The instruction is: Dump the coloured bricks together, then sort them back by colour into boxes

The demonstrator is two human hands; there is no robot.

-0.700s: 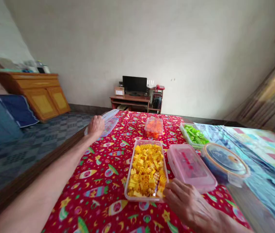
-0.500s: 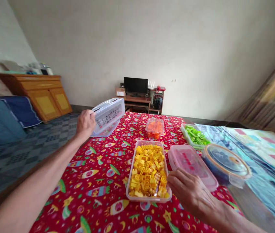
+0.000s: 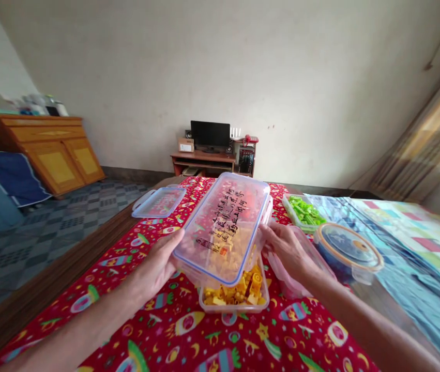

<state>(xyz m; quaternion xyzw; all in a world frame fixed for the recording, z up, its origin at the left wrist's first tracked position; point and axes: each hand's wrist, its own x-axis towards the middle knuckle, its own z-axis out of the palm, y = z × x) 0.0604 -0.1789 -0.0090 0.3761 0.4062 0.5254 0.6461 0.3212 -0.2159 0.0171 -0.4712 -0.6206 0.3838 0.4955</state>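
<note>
Both my hands hold a clear lid point(image 3: 200, 222) with a blue seal and black writing, tilted above a clear container point(image 3: 235, 309) of yellow toy bricks point(image 3: 248, 289). My left hand point(image 3: 167, 253) grips its lower left edge, thumb on top. My right hand point(image 3: 285, 248) has its fingers closed on the right side. The lid covers most of the yellow bricks. Behind it, a container of orange pieces shows only faintly through the plastic. Partly beneath my right forearm lies a pink lid point(image 3: 287, 281).
Another blue-edged lid point(image 3: 161, 201) lies at the far left of the red patterned cloth point(image 3: 188, 341). To the right are a container of green pieces point(image 3: 307, 211) and a round lidded bowl point(image 3: 349, 250). A desk with a monitor point(image 3: 211, 135) stands against the wall.
The lid came from the left side of the table to above the yellow bricks. My right hand left the brick container's side and took hold of the lid too.
</note>
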